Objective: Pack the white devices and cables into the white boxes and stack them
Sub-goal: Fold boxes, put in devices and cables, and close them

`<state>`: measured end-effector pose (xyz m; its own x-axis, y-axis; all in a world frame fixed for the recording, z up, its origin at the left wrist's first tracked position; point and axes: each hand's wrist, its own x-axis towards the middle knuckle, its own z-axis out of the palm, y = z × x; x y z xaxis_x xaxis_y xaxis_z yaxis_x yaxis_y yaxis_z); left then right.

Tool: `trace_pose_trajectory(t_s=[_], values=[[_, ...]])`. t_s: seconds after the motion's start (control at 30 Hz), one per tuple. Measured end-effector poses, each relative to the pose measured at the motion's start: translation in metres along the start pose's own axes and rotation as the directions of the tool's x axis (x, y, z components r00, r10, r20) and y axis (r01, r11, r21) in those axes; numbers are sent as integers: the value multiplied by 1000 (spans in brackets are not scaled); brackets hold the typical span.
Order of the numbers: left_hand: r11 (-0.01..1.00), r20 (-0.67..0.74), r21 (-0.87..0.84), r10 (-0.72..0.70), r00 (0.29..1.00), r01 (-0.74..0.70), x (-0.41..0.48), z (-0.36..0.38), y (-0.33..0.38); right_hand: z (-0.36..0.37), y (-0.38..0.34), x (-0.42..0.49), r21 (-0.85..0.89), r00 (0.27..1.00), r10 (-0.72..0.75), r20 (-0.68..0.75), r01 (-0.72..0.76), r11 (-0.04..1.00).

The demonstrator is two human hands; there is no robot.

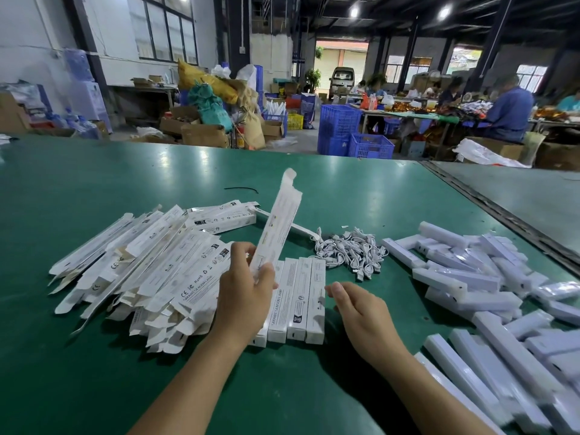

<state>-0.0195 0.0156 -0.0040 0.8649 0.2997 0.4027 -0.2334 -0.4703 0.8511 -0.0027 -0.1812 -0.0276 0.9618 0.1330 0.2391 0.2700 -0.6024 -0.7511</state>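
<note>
My left hand grips the lower end of a long white box, held tilted up with its top flap open. My right hand hovers beside it with fingers loosely apart, holding nothing. Under my hands a row of several packed white boxes lies side by side on the green table. A heap of flat, unfolded white boxes spreads out to the left. A tangle of white cables lies just beyond the row. White bar-shaped devices are piled at the right.
Two more boxes lie behind the flat heap. A black cable tie rests further back on the table. A grey table section adjoins at the right. Beyond are blue crates, cardboard boxes and seated people working.
</note>
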Motion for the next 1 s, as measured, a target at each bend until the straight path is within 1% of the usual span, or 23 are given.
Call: trace_pose_trajectory(t_s=[0.07, 0.13, 0.2, 0.27, 0.3, 0.37, 0.4, 0.43, 0.53, 0.7, 0.77, 0.93, 1.0], values=[[975, 111, -202, -71, 991, 93, -1, -1, 8, 1, -5, -1, 30, 999, -33, -43, 34, 999], [902, 245, -375, -126, 961, 214, -4, -1, 12, 2, -9, -3, 82, 994, -73, -84, 80, 993], [764, 357, -536, -180, 917, 358, -6, -1, 17, 2, -13, -6, 161, 988, -106, -109, 123, 979], [605, 444, -639, -214, 870, 475, -6, -1, 21, 3, -18, -10, 216, 983, -143, -114, 165, 962], [544, 472, -671, -210, 856, 504, -6, 0, 23, 4, -21, -12, 238, 981, -161, -111, 184, 954], [454, 498, -727, -169, 850, 516, -7, 1, 24, 6, -24, -14, 275, 976, -191, -100, 212, 938], [437, 499, -743, -143, 855, 507, -8, 2, 24, 7, -25, -16, 285, 973, -208, -97, 227, 931], [452, 491, -746, -125, 862, 490, -8, 3, 24, 7, -26, -16, 292, 971, -222, -90, 239, 926], [549, 450, -712, -122, 885, 438, -10, 7, 24, 8, -27, -16, 317, 971, -233, -51, 237, 918], [602, 375, -712, -109, 921, 361, -11, 11, 21, 3, -26, -14, 311, 978, -204, -34, 205, 928], [565, 339, -747, -129, 932, 350, -8, 9, 20, 0, -25, -12, 358, 984, -178, -20, 173, 917], [394, 329, -846, -145, 933, 360, -2, 2, 17, -4, -23, -9, 490, 989, -128, 77, 74, 868], [379, 322, -853, -157, 934, 358, -2, 2, 16, -2, -25, -10, 518, 988, -132, 74, 75, 852]])
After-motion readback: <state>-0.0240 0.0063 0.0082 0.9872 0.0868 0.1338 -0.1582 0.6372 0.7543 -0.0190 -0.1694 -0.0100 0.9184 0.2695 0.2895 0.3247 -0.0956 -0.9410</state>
